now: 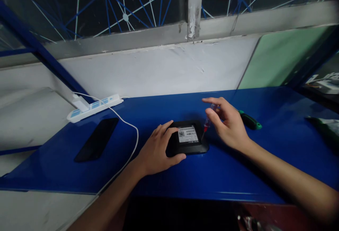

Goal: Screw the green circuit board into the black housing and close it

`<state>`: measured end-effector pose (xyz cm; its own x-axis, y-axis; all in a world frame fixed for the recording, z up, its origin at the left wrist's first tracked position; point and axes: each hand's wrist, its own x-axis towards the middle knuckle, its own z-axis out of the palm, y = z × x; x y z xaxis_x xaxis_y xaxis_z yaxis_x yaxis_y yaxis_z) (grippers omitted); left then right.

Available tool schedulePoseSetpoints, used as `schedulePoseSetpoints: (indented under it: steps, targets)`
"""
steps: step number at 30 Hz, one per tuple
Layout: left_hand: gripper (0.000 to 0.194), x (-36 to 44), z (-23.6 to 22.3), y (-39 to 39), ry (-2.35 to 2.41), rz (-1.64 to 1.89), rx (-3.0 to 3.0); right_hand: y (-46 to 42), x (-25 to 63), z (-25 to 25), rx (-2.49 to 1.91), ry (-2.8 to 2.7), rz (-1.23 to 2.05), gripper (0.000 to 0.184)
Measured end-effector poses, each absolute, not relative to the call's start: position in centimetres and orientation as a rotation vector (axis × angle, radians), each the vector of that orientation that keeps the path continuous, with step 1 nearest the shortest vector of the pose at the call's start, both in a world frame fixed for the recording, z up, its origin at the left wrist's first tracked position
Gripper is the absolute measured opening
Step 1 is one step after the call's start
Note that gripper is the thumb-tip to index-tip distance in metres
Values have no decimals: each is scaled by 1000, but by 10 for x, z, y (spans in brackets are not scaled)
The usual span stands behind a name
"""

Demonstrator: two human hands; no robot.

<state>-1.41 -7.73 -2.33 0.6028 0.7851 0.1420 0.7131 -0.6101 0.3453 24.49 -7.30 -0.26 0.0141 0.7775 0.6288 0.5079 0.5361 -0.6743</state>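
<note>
Broadly, a blue table (265,160) filled the lower half of the view, set against a pale wall (159,68) beneath a window with blue and white grille lines. On the table's left part lay a white power strip (94,108), and a white cable (129,125) ran from it towards the near edge; beside it lay a dark phone (96,140), flat and face up. Near the middle sat a small black device (187,138) with a white label on top (print too small to read). The left hand (156,151) rested on the device's left side, fingers and thumb spread along its edge, pinning it rather than closed around it. The right hand (229,125) hovered just right of the device, fingers pinched on a slim red-tipped screwdriver (207,123) whose tip pointed down at the device's right edge. Behind that hand lay a green-handled tool (250,121), partly hidden.
</note>
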Motion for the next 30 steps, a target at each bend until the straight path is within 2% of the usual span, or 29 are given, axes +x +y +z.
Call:
schedulePoseSetpoints:
  steps: [5, 10, 14, 22, 26, 30]
  targets:
    - [69, -16, -23, -78, 1210, 443, 2569, -72, 246, -6, -1013, -1646, 456, 38]
    - [64, -16, -22, -78, 1204, 454, 2594, -71, 245, -3, -1099, -1598, 394, 42]
    - [64, -15, -21, -76, 1215, 431, 2578, -71, 244, -4, -1066, -1498, 413, 37]
    - [74, -13, -22, -74, 1115, 481, 2592, -71, 218, -6, -1026, -1486, 580, 34]
    - [86, -11, -23, -74, 1108, 527, 2586, -68, 204, -3, -1069, -1532, 573, 34]
    - [90, -11, -25, -75, 1103, 515, 2593, -66, 196, -3, -1105, -1543, 522, 35]
